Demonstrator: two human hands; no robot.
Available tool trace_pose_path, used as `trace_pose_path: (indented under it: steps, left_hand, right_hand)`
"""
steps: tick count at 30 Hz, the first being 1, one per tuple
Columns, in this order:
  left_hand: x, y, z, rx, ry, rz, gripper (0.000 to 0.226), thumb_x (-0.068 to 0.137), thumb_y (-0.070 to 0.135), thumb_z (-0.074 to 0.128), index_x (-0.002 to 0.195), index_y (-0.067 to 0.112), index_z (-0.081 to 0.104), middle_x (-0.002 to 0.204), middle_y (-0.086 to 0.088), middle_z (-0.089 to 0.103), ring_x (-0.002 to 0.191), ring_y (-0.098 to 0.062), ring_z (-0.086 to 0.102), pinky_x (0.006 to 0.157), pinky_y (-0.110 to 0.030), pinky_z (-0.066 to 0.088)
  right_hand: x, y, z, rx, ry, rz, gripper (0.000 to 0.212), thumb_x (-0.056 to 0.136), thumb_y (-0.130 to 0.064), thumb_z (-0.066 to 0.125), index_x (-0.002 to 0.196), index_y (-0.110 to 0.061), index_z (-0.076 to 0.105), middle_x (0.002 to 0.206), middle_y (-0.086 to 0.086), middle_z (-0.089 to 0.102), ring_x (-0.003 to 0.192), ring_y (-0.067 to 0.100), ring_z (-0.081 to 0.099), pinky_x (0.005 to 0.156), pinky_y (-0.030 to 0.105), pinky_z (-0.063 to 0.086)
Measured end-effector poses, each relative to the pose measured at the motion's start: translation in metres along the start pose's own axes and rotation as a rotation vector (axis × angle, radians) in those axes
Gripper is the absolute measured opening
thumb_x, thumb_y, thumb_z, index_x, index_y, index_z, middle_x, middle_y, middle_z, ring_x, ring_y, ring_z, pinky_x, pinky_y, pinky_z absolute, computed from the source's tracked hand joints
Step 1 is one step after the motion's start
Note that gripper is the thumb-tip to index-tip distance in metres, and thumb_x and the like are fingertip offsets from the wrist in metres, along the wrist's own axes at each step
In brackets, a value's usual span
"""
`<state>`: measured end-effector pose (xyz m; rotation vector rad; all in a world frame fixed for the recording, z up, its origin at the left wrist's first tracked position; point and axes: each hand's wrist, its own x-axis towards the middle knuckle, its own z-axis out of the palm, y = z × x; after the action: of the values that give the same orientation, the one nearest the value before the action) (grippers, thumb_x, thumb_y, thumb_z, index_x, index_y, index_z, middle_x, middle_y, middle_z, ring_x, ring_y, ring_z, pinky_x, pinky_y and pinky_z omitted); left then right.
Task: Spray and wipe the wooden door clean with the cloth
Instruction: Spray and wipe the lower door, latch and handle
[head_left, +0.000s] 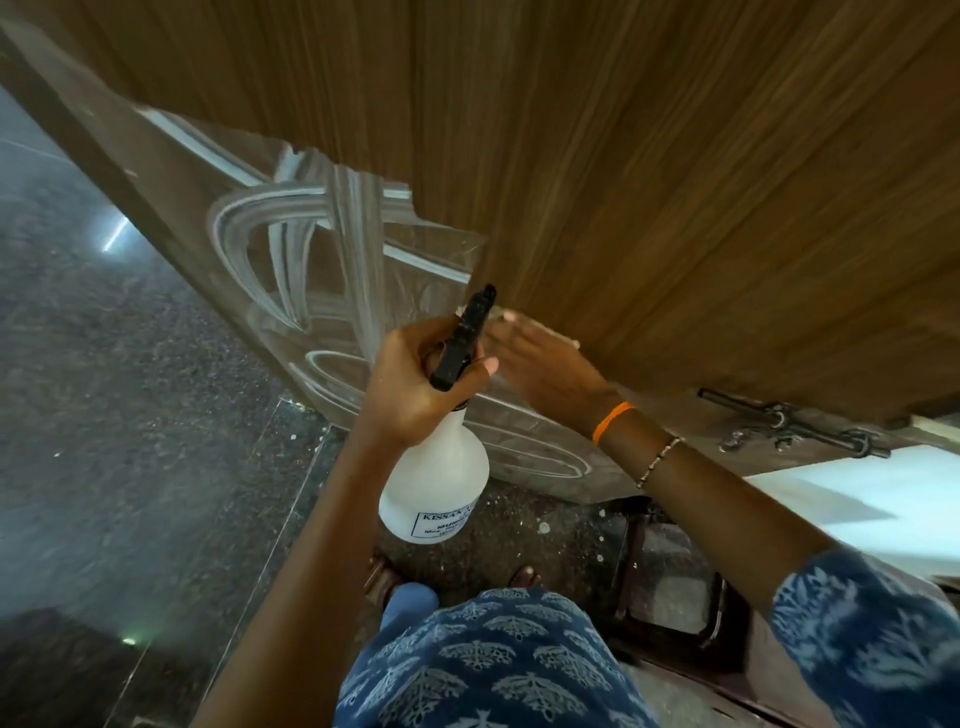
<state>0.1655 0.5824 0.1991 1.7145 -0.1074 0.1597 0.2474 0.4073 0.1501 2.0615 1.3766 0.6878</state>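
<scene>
Head view, left hand (415, 379): gripping the spray bottle (439, 478) by its neck.
Right hand (540, 364): fingers flat, pressing the cloth (501, 313) against the wooden door (649, 182).

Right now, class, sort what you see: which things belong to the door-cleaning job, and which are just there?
Job things:
- door
- spray bottle, gripped by the left hand
- cloth, pressed to the door under the right hand

Just there:
- door latch
- floor
- orange wristband
</scene>
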Motion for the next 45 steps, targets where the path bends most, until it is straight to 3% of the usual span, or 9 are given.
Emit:
trace_pose_path:
  steps: [3, 6, 9, 14, 20, 25, 32, 38, 45]
  left_hand:
    - [-0.002, -0.003, -0.009, 0.004, -0.029, -0.002, 0.037, 0.073, 0.039, 0.065, 0.076, 0.002, 0.063, 0.061, 0.002, 0.057, 0.054, -0.012, 0.052, 0.055, -0.021, 0.04]
    - [-0.001, -0.006, -0.018, -0.007, -0.065, -0.007, 0.035, 0.074, 0.036, 0.065, 0.076, 0.002, 0.062, 0.058, 0.013, 0.056, 0.052, -0.004, 0.051, 0.056, -0.015, 0.038]
    - [0.001, -0.007, -0.026, -0.004, -0.077, 0.007, 0.031, 0.075, 0.036, 0.064, 0.074, 0.005, 0.061, 0.057, 0.016, 0.056, 0.051, -0.003, 0.051, 0.057, -0.013, 0.038]
    - [0.0, -0.007, -0.037, 0.091, -0.035, 0.071, 0.023, 0.077, 0.041, 0.062, 0.07, 0.019, 0.061, 0.057, 0.018, 0.056, 0.051, -0.006, 0.05, 0.053, -0.028, 0.04]
    - [-0.003, -0.004, -0.042, 0.285, 0.119, 0.139, 0.032, 0.078, 0.053, 0.057, 0.057, 0.034, 0.044, 0.051, 0.017, 0.051, 0.042, -0.007, 0.039, 0.047, -0.022, 0.03]
    - [-0.007, -0.009, -0.045, 0.228, 0.112, 0.096, 0.047, 0.078, 0.049, 0.061, 0.063, 0.005, 0.053, 0.049, -0.002, 0.045, 0.043, -0.03, 0.044, 0.045, -0.048, 0.042]
    - [-0.009, -0.003, -0.047, 0.197, 0.131, 0.029, 0.041, 0.076, 0.046, 0.064, 0.073, 0.006, 0.061, 0.056, -0.014, 0.053, 0.049, -0.038, 0.049, 0.048, -0.053, 0.043]
    - [-0.009, -0.008, -0.046, 0.173, 0.192, 0.034, 0.023, 0.077, 0.041, 0.065, 0.067, 0.021, 0.058, 0.054, 0.0, 0.051, 0.045, -0.035, 0.049, 0.046, -0.051, 0.043]
    - [0.001, -0.015, -0.067, 0.099, 0.241, -0.004, 0.041, 0.076, 0.041, 0.064, 0.075, 0.0, 0.061, 0.057, -0.019, 0.054, 0.049, -0.034, 0.052, 0.049, -0.043, 0.047]
  right_hand:
    - [-0.001, -0.013, 0.008, -0.074, -0.084, -0.105, 0.064, 0.081, -0.025, 0.058, 0.135, -0.002, 0.032, 0.138, 0.001, 0.052, 0.131, 0.022, 0.034, 0.111, 0.038, 0.027]
    - [-0.006, -0.008, 0.004, -0.034, 0.026, -0.042, 0.039, 0.099, -0.012, 0.025, 0.138, -0.008, 0.026, 0.145, -0.003, 0.037, 0.132, 0.02, 0.029, 0.112, 0.041, 0.021]
    - [0.001, 0.018, -0.023, -0.091, 0.065, 0.166, 0.055, 0.1, -0.001, -0.007, 0.146, -0.013, 0.02, 0.149, 0.0, 0.024, 0.136, 0.019, 0.024, 0.111, 0.047, 0.013]
    - [0.029, 0.067, -0.056, -0.252, 0.289, 0.524, 0.064, 0.095, -0.004, 0.04, 0.152, -0.012, 0.012, 0.158, 0.003, 0.013, 0.148, 0.024, 0.0, 0.116, 0.05, -0.006]
    - [0.044, 0.053, -0.048, -0.21, 0.421, 0.609, 0.067, 0.091, -0.005, 0.045, 0.151, -0.011, 0.014, 0.149, 0.002, 0.03, 0.148, 0.02, -0.004, 0.118, 0.046, 0.001]
    - [0.05, 0.02, -0.019, -0.172, 0.275, 0.383, 0.075, 0.09, -0.014, 0.047, 0.153, -0.008, 0.006, 0.153, 0.004, 0.021, 0.144, 0.027, 0.015, 0.116, 0.049, 0.005]
    - [0.057, -0.017, 0.008, -0.174, -0.057, -0.162, 0.056, 0.08, -0.032, 0.07, 0.132, -0.017, 0.057, 0.141, 0.0, 0.052, 0.132, 0.018, 0.046, 0.114, 0.045, 0.016]
    - [0.073, 0.025, -0.031, -0.188, 0.163, 0.21, 0.069, 0.092, -0.021, 0.05, 0.153, -0.018, 0.017, 0.16, -0.001, 0.014, 0.145, 0.02, 0.013, 0.111, 0.059, -0.004]
    - [0.107, 0.036, -0.044, -0.114, 0.391, 0.341, 0.045, 0.103, -0.018, 0.035, 0.148, -0.014, 0.033, 0.152, -0.003, 0.036, 0.139, 0.016, 0.03, 0.115, 0.047, 0.009]
